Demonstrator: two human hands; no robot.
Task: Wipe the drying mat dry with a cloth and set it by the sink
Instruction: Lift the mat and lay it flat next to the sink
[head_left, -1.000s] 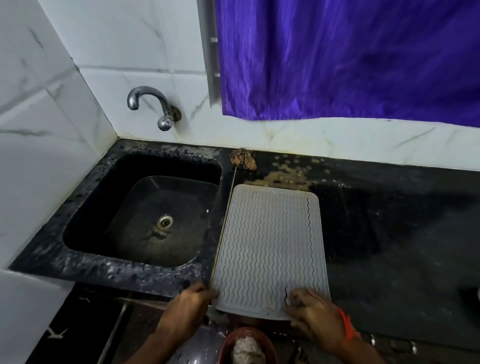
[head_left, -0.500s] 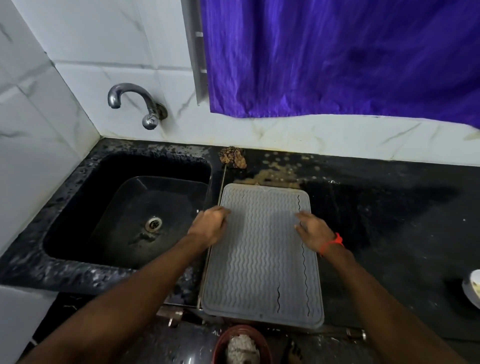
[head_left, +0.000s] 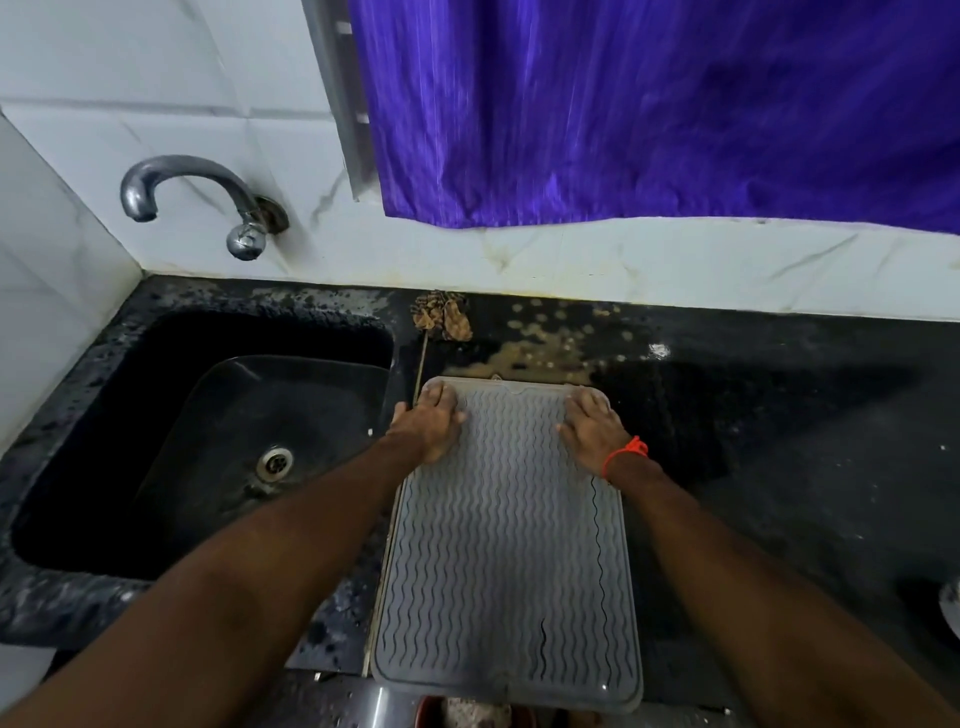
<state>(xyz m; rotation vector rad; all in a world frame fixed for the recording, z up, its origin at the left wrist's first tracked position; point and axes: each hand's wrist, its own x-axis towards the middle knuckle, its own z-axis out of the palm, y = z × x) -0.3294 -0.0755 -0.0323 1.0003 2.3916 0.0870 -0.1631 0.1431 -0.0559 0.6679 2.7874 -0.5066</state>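
Observation:
The grey drying mat (head_left: 506, 545) with wavy ribs lies flat on the black counter, its left edge along the rim of the black sink (head_left: 218, 447). Its near edge hangs a little past the counter's front. My left hand (head_left: 428, 418) lies palm down on the mat's far left corner, with the thumb off the mat's left edge. On the far right corner rests my right hand (head_left: 592, 428), palm down, a red thread at its wrist. Neither hand holds anything. No cloth is in view.
A metal tap (head_left: 208, 200) juts from the white tiled wall above the sink. A dried brown flower on a stick (head_left: 441, 317) and pale stains lie behind the mat. A purple curtain (head_left: 649, 104) hangs above. A white dish edge (head_left: 950, 608) shows at far right.
Both hands have slid from the mat's near edge along its sides to its far corners. The mat lies in about the same place beside the sink.

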